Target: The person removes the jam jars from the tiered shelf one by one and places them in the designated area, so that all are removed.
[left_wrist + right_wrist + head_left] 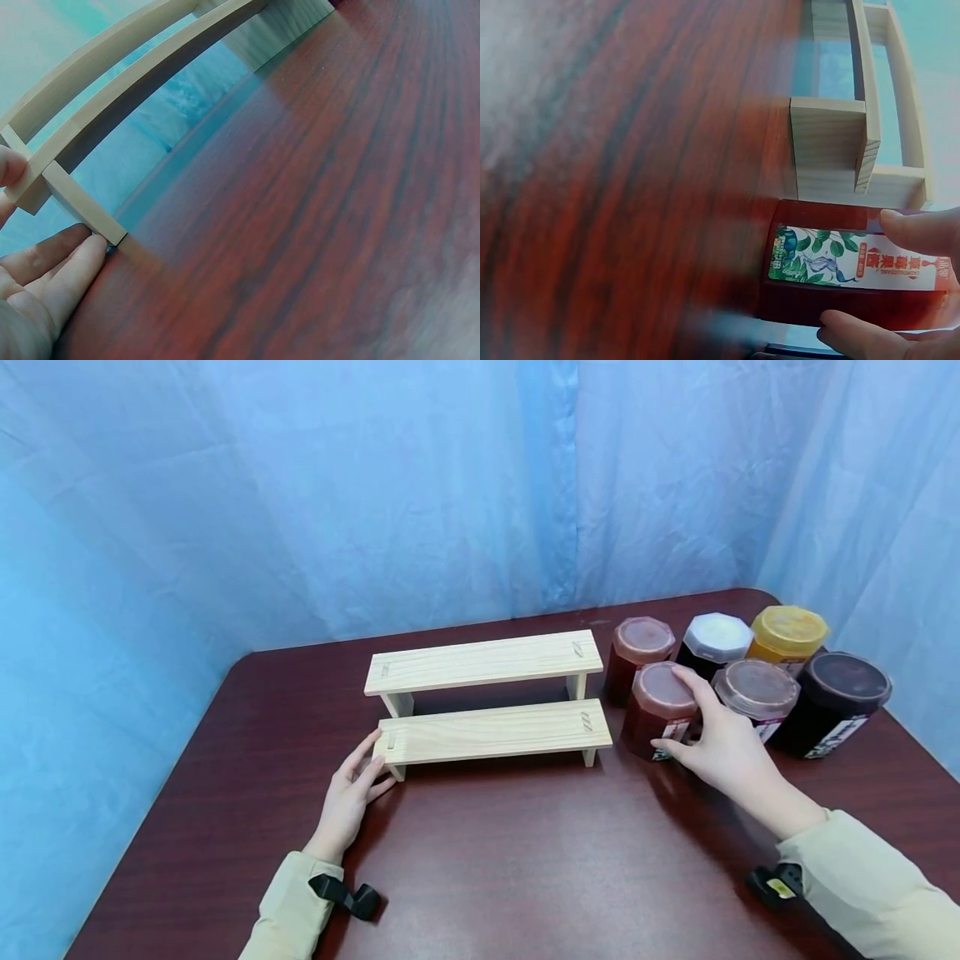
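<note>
In the head view my right hand point(723, 743) holds a jar of dark red jam point(647, 731), thumb and fingers spread around its side and lid. The right wrist view shows the jar's printed label point(855, 259) between thumb and fingers, its base at the tabletop. My left hand point(348, 797) grips the left end of the front low wooden shelf point(487, 732), with fingers on the board's corner and by its leg point(86, 202). Behind it stands a second, similar wooden shelf point(483, 662).
Several other octagonal jars cluster on the right: a reddish one point(622, 672), a white-lidded one point(718, 633), a yellow one point(787, 631), a clear-lidded one point(757, 685) and a black one point(836, 697). Blue curtains point(405, 485) hang behind the dark red-brown table point(510, 860).
</note>
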`<state>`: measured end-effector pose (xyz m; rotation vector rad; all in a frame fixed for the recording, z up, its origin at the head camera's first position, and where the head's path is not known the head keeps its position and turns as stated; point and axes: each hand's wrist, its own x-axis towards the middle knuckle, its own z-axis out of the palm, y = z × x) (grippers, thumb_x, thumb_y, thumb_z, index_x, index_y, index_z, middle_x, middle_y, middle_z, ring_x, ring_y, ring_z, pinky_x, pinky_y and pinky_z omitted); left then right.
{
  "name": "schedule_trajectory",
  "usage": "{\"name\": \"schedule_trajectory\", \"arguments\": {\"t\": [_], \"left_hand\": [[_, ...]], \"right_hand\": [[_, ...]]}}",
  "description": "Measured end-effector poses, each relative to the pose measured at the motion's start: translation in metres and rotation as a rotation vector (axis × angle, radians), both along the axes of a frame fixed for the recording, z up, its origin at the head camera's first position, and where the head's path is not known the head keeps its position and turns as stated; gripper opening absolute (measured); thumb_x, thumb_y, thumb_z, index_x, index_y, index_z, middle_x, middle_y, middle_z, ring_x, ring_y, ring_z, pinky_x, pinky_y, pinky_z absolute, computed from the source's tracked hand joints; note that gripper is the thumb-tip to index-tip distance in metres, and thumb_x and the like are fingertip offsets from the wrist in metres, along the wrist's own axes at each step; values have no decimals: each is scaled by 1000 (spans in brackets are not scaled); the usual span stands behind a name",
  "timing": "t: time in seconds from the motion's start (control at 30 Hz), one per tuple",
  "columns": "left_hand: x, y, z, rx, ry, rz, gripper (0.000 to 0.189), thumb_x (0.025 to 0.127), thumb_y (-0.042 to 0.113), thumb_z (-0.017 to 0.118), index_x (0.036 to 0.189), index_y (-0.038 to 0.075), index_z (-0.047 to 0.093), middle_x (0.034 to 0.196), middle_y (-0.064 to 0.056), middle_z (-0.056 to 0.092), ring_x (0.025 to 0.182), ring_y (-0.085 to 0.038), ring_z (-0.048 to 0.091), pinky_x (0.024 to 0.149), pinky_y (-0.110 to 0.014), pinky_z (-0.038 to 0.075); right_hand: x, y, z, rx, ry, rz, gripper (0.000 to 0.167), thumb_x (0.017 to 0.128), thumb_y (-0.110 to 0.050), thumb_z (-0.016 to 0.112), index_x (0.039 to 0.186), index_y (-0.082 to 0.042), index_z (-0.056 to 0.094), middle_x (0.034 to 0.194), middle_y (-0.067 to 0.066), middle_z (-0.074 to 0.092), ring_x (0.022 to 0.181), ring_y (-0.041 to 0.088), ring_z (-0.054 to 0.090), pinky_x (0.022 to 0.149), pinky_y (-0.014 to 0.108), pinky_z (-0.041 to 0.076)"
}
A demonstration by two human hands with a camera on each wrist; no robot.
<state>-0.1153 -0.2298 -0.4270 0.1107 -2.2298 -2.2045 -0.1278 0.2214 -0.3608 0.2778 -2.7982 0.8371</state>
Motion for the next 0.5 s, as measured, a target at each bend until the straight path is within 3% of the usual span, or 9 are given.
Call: {"name": "schedule_trajectory", "arguments": {"t": [0.13, 0.27, 0.37, 0.5], "left_hand": [[0, 0, 0, 0, 0, -8, 49, 100, 13, 47, 147, 11, 34, 129, -27, 46, 98, -3, 62, 83, -24, 54], [-1, 1, 1, 1, 2, -6, 49, 100, 12, 47, 147, 11, 33, 129, -27, 46, 97, -2, 62, 82, -24, 54], [-1, 1, 1, 1, 4, 0, 49, 100, 12, 47, 147, 10, 33, 128, -26, 47, 97, -2, 62, 82, -24, 54], [-1, 1, 1, 12, 3, 3, 49, 100, 11, 47, 147, 10, 33, 128, -25, 47, 97, -3, 62, 82, -24, 54]], "right_hand": [[6, 1, 2, -16, -5, 0, 98, 72, -17, 81, 150, -21, 22, 107, 27, 60, 66, 26, 64, 60, 46, 53], [12, 1, 8, -65, 8, 15, 95, 73, -14, 81, 149, -21, 24, 126, 30, 51, 87, 41, 65, 70, 51, 55], [16, 1, 14, -112, 29, 28, 90, 74, -13, 81, 147, -19, 29, 131, 27, 47, 96, 45, 62, 72, 51, 55], [20, 2, 21, -116, 86, 13, 81, 74, -15, 81, 142, -13, 38, 129, 24, 51, 94, 42, 64, 71, 49, 54]]}}
